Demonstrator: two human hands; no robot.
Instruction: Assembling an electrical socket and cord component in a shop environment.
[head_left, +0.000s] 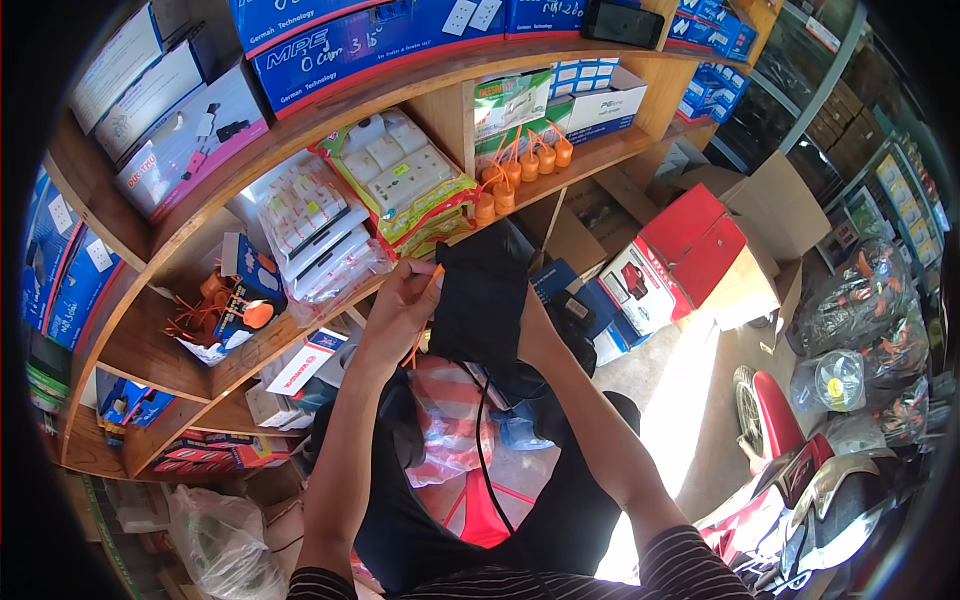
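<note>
Hands: both raised before curved wooden shelving in a crowded shop, forearms coming up from the lower edge.

Left hand: the left hand has its grip closed on the left edge of a soft black fabric pouch, fingertips pinching a thin orange strip at the pouch's upper corner.

Right hand: the right hand sits mostly behind the pouch; its grip seems closed on the right side, though the fingers are hidden.

Pouch: held in the air at chest height, just below the middle shelf, apart from any shelf. A thin black cord hangs down from it.

Handling: the pouch looks light and limp, likely to fold or sag if held by one corner; the edges, where both hands are, look the surest hold. Not fragile by the look of it, though what is inside cannot be seen.

Containers: clear plastic bags of white wall sockets lie on the shelf; a green-and-yellow printed bag holds more white sockets. Orange plastic plugs stand in a row at the shelf edge. Blue cardboard boxes fill the top shelf. An open brown carton holds a red box.
</note>
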